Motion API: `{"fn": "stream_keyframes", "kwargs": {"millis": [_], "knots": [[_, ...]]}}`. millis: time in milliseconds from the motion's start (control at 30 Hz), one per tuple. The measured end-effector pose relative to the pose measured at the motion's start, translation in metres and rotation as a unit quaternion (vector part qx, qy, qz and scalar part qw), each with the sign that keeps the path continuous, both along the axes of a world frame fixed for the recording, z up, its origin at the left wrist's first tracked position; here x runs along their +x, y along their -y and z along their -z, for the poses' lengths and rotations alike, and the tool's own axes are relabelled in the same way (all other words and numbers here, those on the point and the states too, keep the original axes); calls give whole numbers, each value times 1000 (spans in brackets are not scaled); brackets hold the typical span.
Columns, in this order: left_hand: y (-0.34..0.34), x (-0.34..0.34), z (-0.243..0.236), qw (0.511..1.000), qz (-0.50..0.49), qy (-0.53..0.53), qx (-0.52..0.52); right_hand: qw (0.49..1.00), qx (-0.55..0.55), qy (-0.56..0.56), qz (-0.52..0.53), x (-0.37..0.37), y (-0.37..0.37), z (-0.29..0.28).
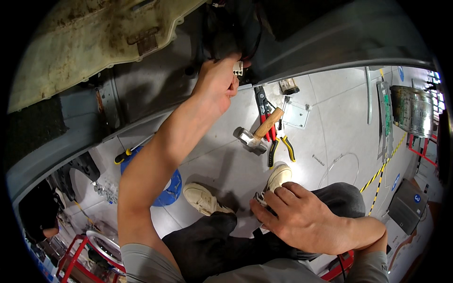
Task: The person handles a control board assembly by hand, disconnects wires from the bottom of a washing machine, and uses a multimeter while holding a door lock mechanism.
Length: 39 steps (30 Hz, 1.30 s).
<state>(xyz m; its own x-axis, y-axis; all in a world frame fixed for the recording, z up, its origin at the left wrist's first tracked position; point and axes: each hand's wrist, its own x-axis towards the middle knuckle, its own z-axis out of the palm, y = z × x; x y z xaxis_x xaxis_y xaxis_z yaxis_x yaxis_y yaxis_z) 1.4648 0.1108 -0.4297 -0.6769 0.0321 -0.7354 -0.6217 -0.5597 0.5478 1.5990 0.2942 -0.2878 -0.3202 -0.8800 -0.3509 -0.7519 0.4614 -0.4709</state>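
My left hand (222,78) reaches up to the dark grey metal panel (302,59). Its fingers are closed on a white wire connector (238,69), whose slotted end shows beside the knuckles. Dark wires (257,35) hang in the shadowed gap above it. Over my knee, my right hand (304,217) is held with the fingers curled inward; anything inside them is hidden. On the floor between the two hands lies a hammer (268,123) with a wooden handle. Red-handled pliers (262,101) and yellow-and-black-handled pliers (281,144) lie beneath and beside it.
A stained, pale plastic panel (104,52) fills the upper left. Below my left arm are a blue round object (172,191) and a yellow-and-black screwdriver (123,155). A small jar (289,86) and a clear plate (296,113) lie near the tools. A metal drum (413,111) is at right.
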Motion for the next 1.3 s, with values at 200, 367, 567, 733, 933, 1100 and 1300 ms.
{"fn": "stream_keyframes", "kwargs": {"millis": [200,367,567,733,933,1100,1300], "knots": [[5,4,14,998,-56,12,11,1000,-7,-1,-9,-3,-1,-2],[13,5,35,997,-72,-11,39,1000,-12,-5,-5,-1,-1,-2],[12,9,31,994,-20,-36,104,1000,-15,-2,-6,-1,-2,-4],[9,13,16,990,41,-73,117,1000,12,1,-9,0,-1,-10],[9,16,-5,986,54,-42,153,1000,-13,-8,-1,1,-5,-7],[7,19,-26,988,16,-29,151,1000,30,1,-7,1,-4,-12],[1,22,-36,991,6,-26,128,999,31,14,3,2,-5,-12]]}}
